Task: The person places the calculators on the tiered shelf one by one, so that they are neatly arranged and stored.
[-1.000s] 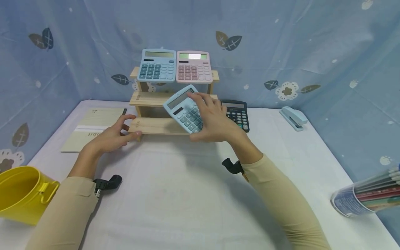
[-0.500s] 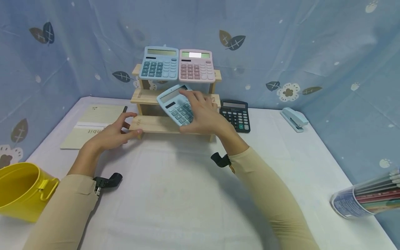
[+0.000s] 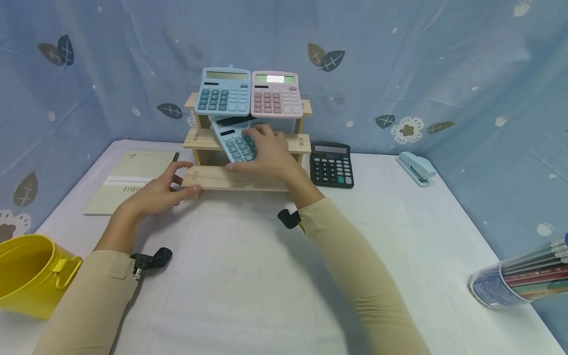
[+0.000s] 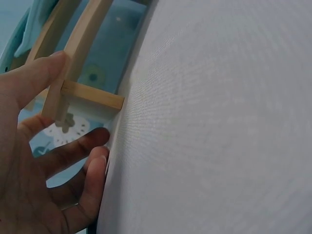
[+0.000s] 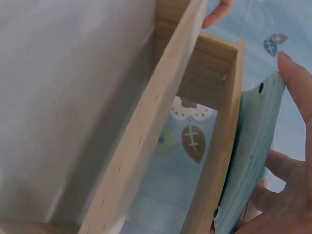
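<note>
My right hand [image 3: 269,157] grips a light blue calculator [image 3: 232,143], tilted, at the middle board of a three-tier wooden shelf rack [image 3: 230,178]. In the right wrist view the calculator's edge [image 5: 253,151] lies against a wooden board [image 5: 214,161]. My left hand [image 3: 153,195] holds the left end of the lowest board between thumb and index finger; the left wrist view shows the thumb on the wood [image 4: 80,44], the other fingers loosely bent below. On the top tier, another light blue calculator [image 3: 224,93] and a pink calculator [image 3: 276,96] lean side by side.
A black calculator [image 3: 331,165] lies right of the rack, with a pale blue stapler [image 3: 416,168] farther right. A notebook [image 3: 128,182] with a dark pen [image 3: 176,157] is at left. A yellow bucket [image 3: 40,281] and a cup of pencils [image 3: 492,286] stand at the sides.
My right hand has carried the light blue calculator left and back, from in front of the rack onto the middle tier, turning it more upright. The left hand stays on the rack.
</note>
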